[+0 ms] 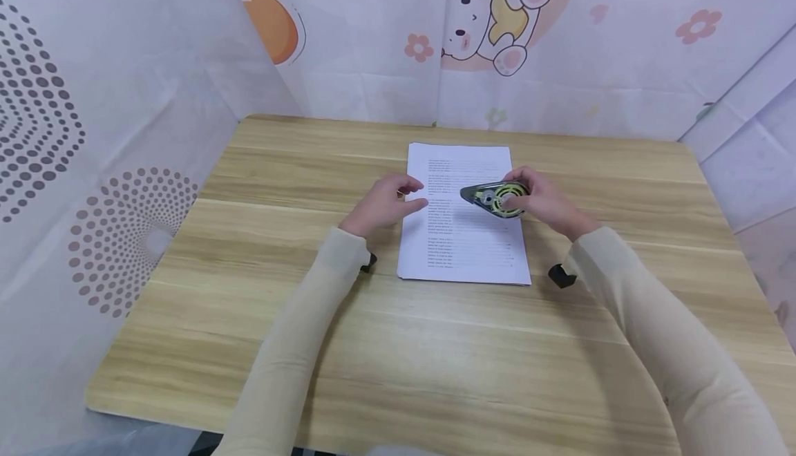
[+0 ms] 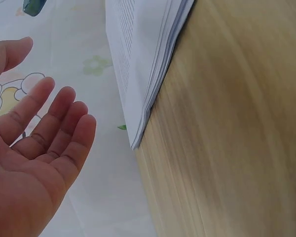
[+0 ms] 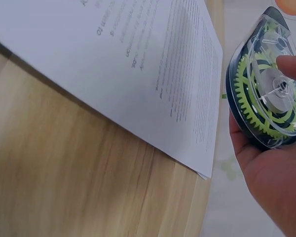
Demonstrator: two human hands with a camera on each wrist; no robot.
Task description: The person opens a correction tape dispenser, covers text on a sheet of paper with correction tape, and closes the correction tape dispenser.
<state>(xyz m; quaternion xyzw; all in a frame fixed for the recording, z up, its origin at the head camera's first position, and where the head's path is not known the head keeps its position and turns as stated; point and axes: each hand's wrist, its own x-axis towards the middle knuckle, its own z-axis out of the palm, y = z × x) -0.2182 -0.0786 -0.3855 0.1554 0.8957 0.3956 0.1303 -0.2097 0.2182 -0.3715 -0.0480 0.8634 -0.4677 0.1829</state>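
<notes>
A correction tape dispenser (image 1: 497, 197), with a clear case and green gear wheels, is held in my right hand (image 1: 547, 204) above the right part of a stack of printed paper (image 1: 463, 249). In the right wrist view the thumb presses on the side of the correction tape (image 3: 266, 94), and its dark narrow tip points away from the palm. My left hand (image 1: 387, 202) hovers at the stack's left edge, holding nothing. Its fingers (image 2: 64, 128) are loosely bent and apart from the thumb in the left wrist view.
The paper lies on a wood-grain table (image 1: 435, 359), nearer its far edge. Behind the table hangs a pale curtain (image 1: 354, 48) with cartoon prints. Another curtain (image 1: 143, 131) with dotted circles borders the left side.
</notes>
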